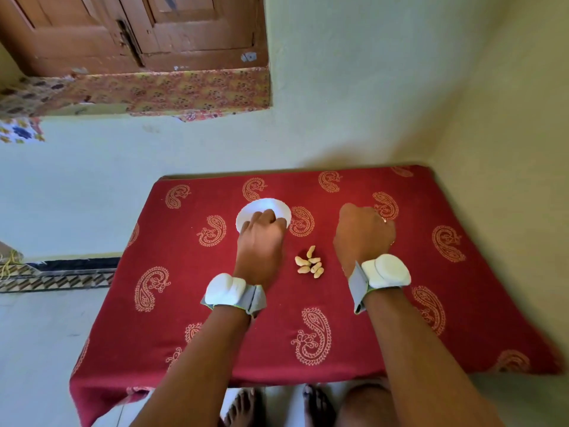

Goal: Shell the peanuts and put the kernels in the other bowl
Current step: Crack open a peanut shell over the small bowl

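A small pile of several unshelled peanuts (pixel 309 262) lies on the red cloth between my two hands. A white bowl (pixel 258 208) sits at the far left of the pile. My left hand (pixel 261 241) rests over the bowl's near edge with its fingers curled down, and what they hold is hidden. My right hand (pixel 363 234) is a closed fist, knuckles down on the cloth to the right of the peanuts, with nothing showing in it. Only this one bowl is in view.
The table carries a red cloth with paisley prints (pixel 311 337) and stands against a pale green wall at the back and right. Both wrists wear white padded bands. My bare feet (pixel 243 408) show below the table's near edge.
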Motion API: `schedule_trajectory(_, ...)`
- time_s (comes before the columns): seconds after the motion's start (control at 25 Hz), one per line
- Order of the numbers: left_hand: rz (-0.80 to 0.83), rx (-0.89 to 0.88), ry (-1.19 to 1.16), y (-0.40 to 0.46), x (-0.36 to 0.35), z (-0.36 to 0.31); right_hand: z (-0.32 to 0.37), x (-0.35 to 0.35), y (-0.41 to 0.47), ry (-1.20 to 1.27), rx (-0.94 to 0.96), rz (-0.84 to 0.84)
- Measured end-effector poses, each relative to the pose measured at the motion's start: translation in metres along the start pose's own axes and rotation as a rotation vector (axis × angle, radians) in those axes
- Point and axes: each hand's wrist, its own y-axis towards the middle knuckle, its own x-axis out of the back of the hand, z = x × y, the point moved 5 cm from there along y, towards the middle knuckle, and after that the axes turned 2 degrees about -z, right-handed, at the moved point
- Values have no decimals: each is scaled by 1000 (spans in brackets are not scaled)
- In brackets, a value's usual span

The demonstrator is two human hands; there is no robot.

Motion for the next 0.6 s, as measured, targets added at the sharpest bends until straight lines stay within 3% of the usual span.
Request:
schedule_trajectory(0.16,79,27,32,12,-14,12,6,-8,22,25,89,-28)
schedule_trajectory(0.36,-15,-119,-149,-9,-3,-9,2,-26,19,44,96,29)
schedule_trajectory(0.48,136,-204,-166,-21,-18,-28,4,-23,18,70,96,16)
schedule_trajectory(0.6,298,-183,-122,-27,-43,-35,9,-19,15,97,107,-8)
